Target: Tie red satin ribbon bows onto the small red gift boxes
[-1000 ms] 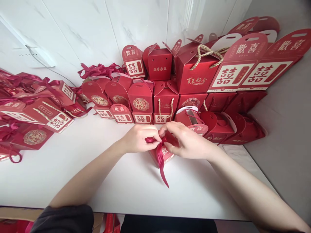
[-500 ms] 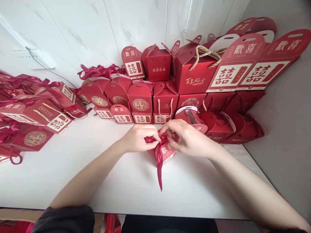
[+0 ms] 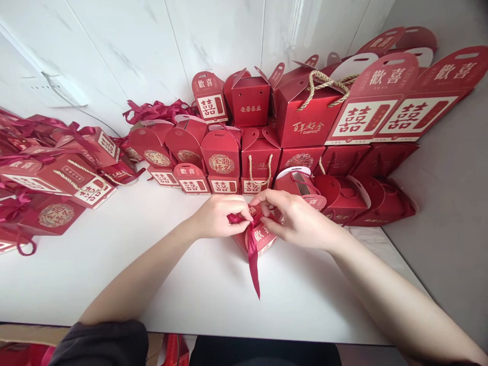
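Observation:
A small red gift box (image 3: 271, 243) with gold lettering sits on the white table in front of me, turned at an angle. Dark red satin ribbon (image 3: 253, 260) crosses its top, and one pointed tail hangs down the near side past the box's edge. My left hand (image 3: 223, 216) is closed in a pinch on the ribbon at the left of the box top. From the right, my right hand (image 3: 299, 218) bends over the box with thumb and fingers closed at the ribbon's middle. The fingers partly hide the ribbon's crossing there.
Stacked red gift boxes (image 3: 249, 104) line the back wall, some with rope handles. More ribbon-tied boxes (image 3: 57, 216) are piled at the left. A bundle of loose ribbon (image 3: 158, 112) lies behind. A grey wall (image 3: 450, 203) bounds the right side.
The ribbon tail has swung slightly to the right. My right fingers have shifted a little, and less ribbon shows between my hands. My left hand keeps its pinch.

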`<state>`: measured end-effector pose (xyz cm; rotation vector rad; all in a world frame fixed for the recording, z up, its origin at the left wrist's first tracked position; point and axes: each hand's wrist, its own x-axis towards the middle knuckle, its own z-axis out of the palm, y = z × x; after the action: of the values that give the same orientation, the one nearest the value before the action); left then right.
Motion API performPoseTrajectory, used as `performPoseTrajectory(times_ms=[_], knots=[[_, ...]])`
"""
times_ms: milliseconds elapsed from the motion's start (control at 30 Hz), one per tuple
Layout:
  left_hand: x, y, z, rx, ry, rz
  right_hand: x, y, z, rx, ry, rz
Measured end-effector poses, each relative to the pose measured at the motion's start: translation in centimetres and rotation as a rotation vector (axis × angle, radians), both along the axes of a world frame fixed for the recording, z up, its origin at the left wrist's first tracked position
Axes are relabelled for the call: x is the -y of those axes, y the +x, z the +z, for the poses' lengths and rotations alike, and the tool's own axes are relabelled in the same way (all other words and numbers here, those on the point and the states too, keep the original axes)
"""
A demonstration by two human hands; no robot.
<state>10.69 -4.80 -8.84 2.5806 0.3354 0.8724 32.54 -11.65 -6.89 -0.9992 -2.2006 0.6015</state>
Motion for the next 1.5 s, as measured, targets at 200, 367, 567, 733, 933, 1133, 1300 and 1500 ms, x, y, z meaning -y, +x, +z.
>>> performPoseTrajectory(times_ms=[200,367,567,733,933,1133,1300,1500], knots=[[0.0,-0.1,-0.1,0.001,0.021,0.038,-0.3,-0.7,-1.4,-0.246,-0.157,0.073],[-0.1,-0.1,0.0,-0.029,-0.031,0.030,-0.1,-0.5,-1.2,-0.232,-0.132,-0.083],[0.1,0.1,0.2,-0.054,-0.041,0.035,0.7,-0.4,0.0,-0.009,0.022,-0.144],[0.2,0.2,0.2,-0.040,-0.042,0.030,0.4,-1.1,-1.1,-0.055,-0.005,-0.086],[0.2,0.0,0.3,-0.026,-0.064,0.016,-0.2,-1.6,-2.4,0.198,0.306,-0.287],[0.3,-0.4,1.1,-0.099,-0.184,-0.007,0.7,1.8,1.3,0.395,0.491,-0.550],[0.3,-0.5,1.5,-0.170,-0.253,-0.017,3.1,5.8,4.5,0.356,0.196,-0.187],[0.2,-0.4,1.6,-0.092,-0.183,-0.074,3.1,4.6,4.1,0.329,-0.416,0.157]])
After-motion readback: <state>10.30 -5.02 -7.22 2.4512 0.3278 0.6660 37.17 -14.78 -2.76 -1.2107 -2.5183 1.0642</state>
